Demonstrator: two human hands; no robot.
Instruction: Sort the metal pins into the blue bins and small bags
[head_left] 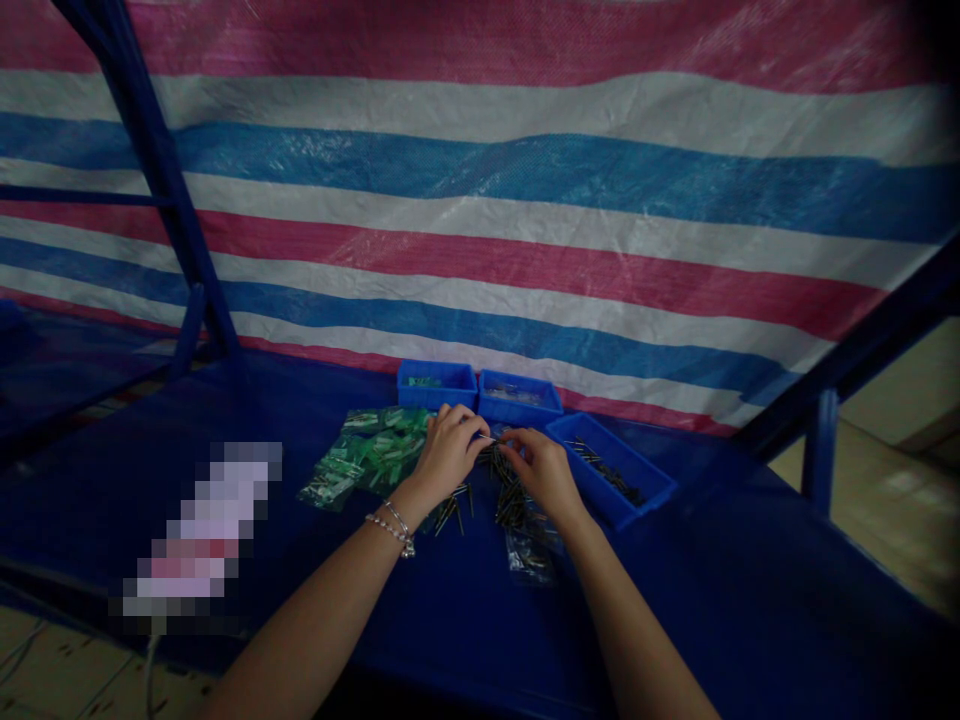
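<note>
My left hand (450, 450) is closed in a pinch, with a bracelet (395, 530) on its wrist. Facing it, my right hand (538, 465) also pinches, and a small thin rod (487, 437) spans the gap between the two sets of fingertips. Its exact kind is too small to make out. Below the hands lies a pile of thin dark rods (510, 500), with more loose dark rods (452, 512) by my left wrist. Clear plastic bags with green pieces (367, 455) lie left of my left hand. Another clear bag (531, 557) rests near my right forearm.
Two blue bins (437, 398) (519, 412) stand behind my hands, holding small pieces. A longer blue bin (664, 488) with dark rods sits at the right. A striped tarp (487, 230) hangs behind the blue table (480, 640). A blurred-out pale object (210, 520) lies left.
</note>
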